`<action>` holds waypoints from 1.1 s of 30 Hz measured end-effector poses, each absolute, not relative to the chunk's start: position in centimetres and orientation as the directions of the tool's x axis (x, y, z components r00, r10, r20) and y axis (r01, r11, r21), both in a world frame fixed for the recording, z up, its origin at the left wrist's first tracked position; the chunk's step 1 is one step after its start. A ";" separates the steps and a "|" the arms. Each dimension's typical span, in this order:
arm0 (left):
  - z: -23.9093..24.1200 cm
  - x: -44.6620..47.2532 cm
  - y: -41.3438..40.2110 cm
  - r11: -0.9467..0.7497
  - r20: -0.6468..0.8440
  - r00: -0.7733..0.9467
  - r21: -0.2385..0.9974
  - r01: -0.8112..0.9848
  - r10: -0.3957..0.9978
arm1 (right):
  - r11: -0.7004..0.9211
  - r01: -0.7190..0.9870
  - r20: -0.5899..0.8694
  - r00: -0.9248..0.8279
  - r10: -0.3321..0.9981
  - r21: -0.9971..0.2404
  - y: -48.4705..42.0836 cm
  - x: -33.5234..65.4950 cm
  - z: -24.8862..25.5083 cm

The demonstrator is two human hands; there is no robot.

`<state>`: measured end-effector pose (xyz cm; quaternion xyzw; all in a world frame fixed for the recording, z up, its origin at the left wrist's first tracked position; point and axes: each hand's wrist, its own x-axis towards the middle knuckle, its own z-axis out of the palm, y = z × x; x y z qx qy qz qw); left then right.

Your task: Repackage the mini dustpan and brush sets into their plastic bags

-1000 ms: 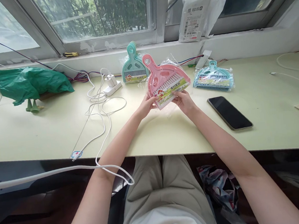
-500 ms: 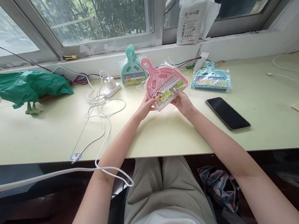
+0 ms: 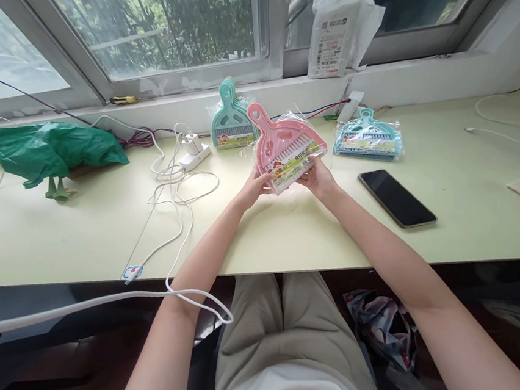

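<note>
Head view: hands (image 3: 255, 187) (image 3: 322, 181) hold pink dustpan (image 3: 280, 135), right fingers (image 3: 305, 180) seemingly behind.

The pink dustpan (image 3: 280, 129) is smooth plastic in glossy clear film (image 3: 299, 115). Left of it, the green bag (image 3: 53, 148) is wrinkled plastic; right of it, the phone (image 3: 397, 198) looks glossy; under it, the table (image 3: 282, 236) looks smooth.

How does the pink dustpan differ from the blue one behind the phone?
The pink dustpan is in the left hand and right hand; the blue dustpan rests on the table. The pink one tilts, its handle leaning left in the picture; the blue one's handle points toward the window. Both are wrapped and carry a printed label.
</note>
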<state>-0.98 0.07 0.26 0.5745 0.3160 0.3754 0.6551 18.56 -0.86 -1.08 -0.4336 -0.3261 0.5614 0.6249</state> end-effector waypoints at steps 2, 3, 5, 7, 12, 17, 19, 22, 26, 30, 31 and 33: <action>0.3 -1.0 0.0 0.063 0.013 0.522 0.990 -0.127 0.853 | -0.004 -0.411 -0.075 0.155 0.985 -0.911 -0.8 18.6 -1.2; 0.3 -1.0 0.0 0.064 0.013 0.530 0.990 -0.127 0.848 | -0.006 -0.414 -0.077 0.155 0.985 -0.910 -0.8 18.6 -1.2; 0.4 -1.0 -0.1 0.062 0.020 0.551 0.990 -0.130 0.834 | -0.012 -0.432 -0.088 0.157 0.984 -0.902 -0.7 18.7 -1.2; 0.4 -1.0 -0.1 0.064 0.023 0.569 0.989 -0.133 0.822 | -0.027 -0.451 -0.107 0.153 0.982 -0.892 -0.7 18.8 -1.1; 0.1 -1.3 0.4 0.111 -0.015 0.580 0.985 -0.130 0.814 | -0.081 -0.439 -0.146 0.117 0.982 -0.895 -0.7 18.9 -0.6; 0.2 -1.9 1.3 0.176 -0.074 0.548 0.975 -0.135 0.833 | -0.091 -0.363 -0.143 0.117 0.983 -0.927 -1.2 19.3 0.3; 0.4 -2.2 1.5 0.194 -0.095 0.518 0.971 -0.139 0.850 | -0.114 -0.253 -0.128 0.040 0.991 -0.961 -1.5 19.8 0.8; 0.7 -2.7 1.8 0.209 -0.110 0.441 0.961 -0.181 0.891 | -0.084 0.063 -0.082 0.036 0.996 -0.995 -2.1 20.5 1.4; 1.0 -3.4 2.2 0.242 -0.156 0.334 0.942 -0.232 0.930 | 0.123 0.639 0.364 0.261 0.894 -0.759 -2.6 21.3 1.6; 1.1 -3.9 2.5 0.269 -0.187 0.290 0.922 -0.278 0.939 | 0.284 0.896 0.614 -0.015 0.789 -0.342 -2.8 21.8 1.4; 1.0 -4.0 2.5 0.277 -0.189 0.300 0.917 -0.286 0.935 | 0.336 0.900 0.618 -0.101 0.780 -0.278 -2.8 21.9 1.3; 0.9 -4.0 2.6 0.295 -0.195 0.331 0.912 -0.286 0.923 | 0.421 0.882 0.604 -0.220 0.766 -0.212 -2.7 21.9 1.0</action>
